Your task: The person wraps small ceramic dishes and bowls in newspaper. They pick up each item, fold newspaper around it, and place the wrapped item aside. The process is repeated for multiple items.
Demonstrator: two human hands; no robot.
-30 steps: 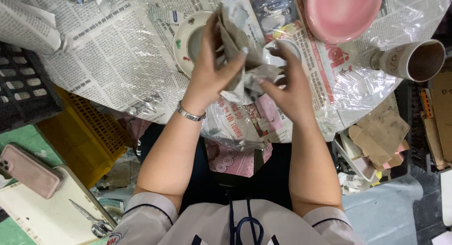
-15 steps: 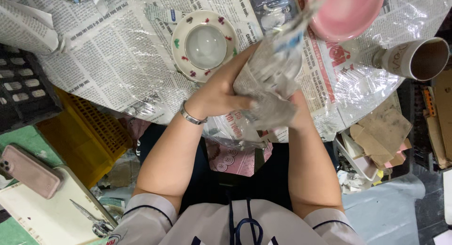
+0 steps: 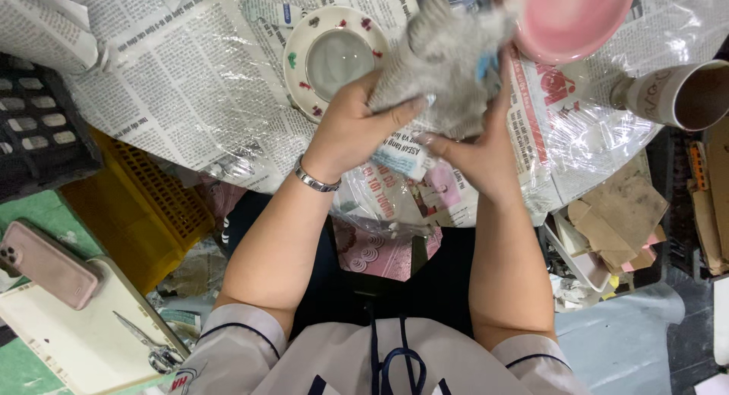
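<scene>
- Two hands work over the tabletop: the left hand (image 3: 357,133) and the right hand (image 3: 474,148) close together around a crumpled grey newspaper-wrapped bundle (image 3: 444,57).
- Left hand's fingers (image 3: 399,110) press along the bundle's lower near side, thumb tucked under; a silver metal bracelet (image 3: 315,181) sits on that wrist.
- Right hand cups the bundle from the opposite side, fingers running up its flank, thumb stretched towards the left hand. Bundle is blurred, so what's inside cannot be told.
- Just beyond the left hand, nearly touching the bundle, lies a round white saucer with small coloured flower marks (image 3: 334,57), flat on the plastic-covered newspaper sheets (image 3: 175,99).
- Beyond the right hand, right beside the bundle's top, a round pink bowl (image 3: 573,15).
- Well off to the right hand's side, a white ceramic cup lying on its side (image 3: 680,95).
- Far out past the left elbow: a pink phone (image 3: 45,262), steel scissors (image 3: 148,346), a yellow plastic crate (image 3: 133,205).
</scene>
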